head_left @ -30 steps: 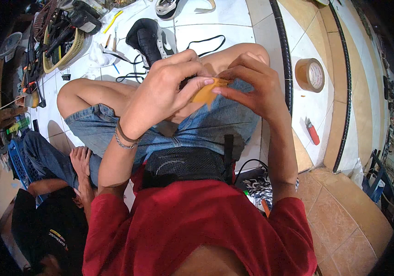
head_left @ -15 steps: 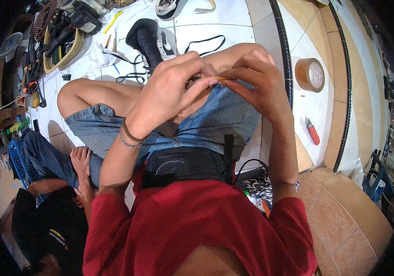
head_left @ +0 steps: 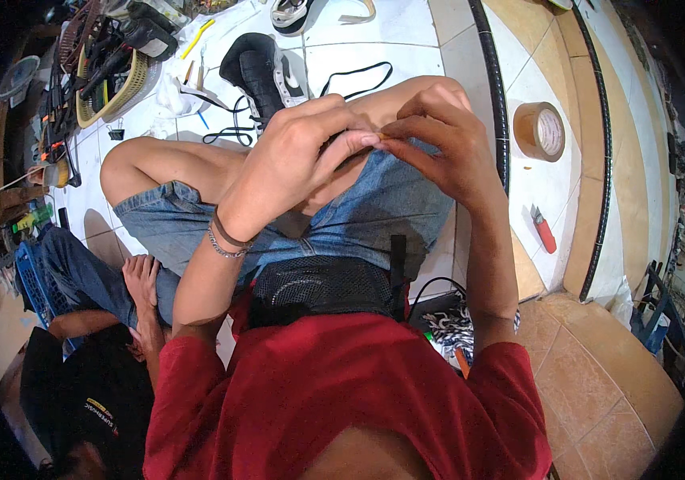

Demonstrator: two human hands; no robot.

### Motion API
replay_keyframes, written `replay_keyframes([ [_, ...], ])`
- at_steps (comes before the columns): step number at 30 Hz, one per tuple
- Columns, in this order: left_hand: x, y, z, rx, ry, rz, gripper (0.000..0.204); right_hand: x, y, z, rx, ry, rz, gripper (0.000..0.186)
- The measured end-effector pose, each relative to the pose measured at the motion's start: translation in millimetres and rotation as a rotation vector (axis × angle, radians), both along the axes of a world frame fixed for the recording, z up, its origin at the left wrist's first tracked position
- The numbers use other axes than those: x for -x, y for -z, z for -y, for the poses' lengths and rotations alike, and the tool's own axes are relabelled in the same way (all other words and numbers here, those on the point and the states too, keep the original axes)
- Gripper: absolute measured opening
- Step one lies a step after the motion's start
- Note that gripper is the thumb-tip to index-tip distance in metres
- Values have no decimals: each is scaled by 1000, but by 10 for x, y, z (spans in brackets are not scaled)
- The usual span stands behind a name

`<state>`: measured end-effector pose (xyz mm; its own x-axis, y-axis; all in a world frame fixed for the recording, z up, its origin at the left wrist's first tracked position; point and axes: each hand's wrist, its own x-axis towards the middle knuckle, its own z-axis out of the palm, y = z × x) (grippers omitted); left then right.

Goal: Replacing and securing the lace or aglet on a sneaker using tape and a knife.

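Note:
Over my lap, my left hand and my right hand meet fingertip to fingertip. Both are closed in a pinch on a small orange-brown piece; the fingers cover most of it, so its kind cannot be made out. Just beyond my left hand, a black and white sneaker lies on the tiles, with a loose black shoelace to its right and more lace on its left. On the step to the right of my right hand stand a roll of brown packing tape and, nearer, a red-handled cutter knife.
A yellow basket full of tools sits at the far left, a black binder clip close by. Another person in a black shirt is at the lower left. A second shoe lies at the far edge. Black-edged steps rise on the right.
The fingertips have drawn slightly closer together, and less of the small orange-brown piece shows between them. Everything around stays in place.

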<state>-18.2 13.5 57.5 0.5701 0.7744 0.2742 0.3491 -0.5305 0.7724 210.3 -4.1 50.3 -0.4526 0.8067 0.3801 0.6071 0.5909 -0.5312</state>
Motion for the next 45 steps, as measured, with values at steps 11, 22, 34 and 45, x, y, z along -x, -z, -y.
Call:
replay_keyframes([
  [11,14,15,-27,-21,-9,55,14,43,-5,14,46,22,-19,18],
  [22,24,18,-9,107,30,52,16,13,-37,-14,99,-41,99,21],
  [34,36,38,-31,97,36,18,13,34,25,-36,180,-102,-66,19],
  [45,41,35,-22,80,85,-50,18,33,-27,-18,185,-102,57,16],
])
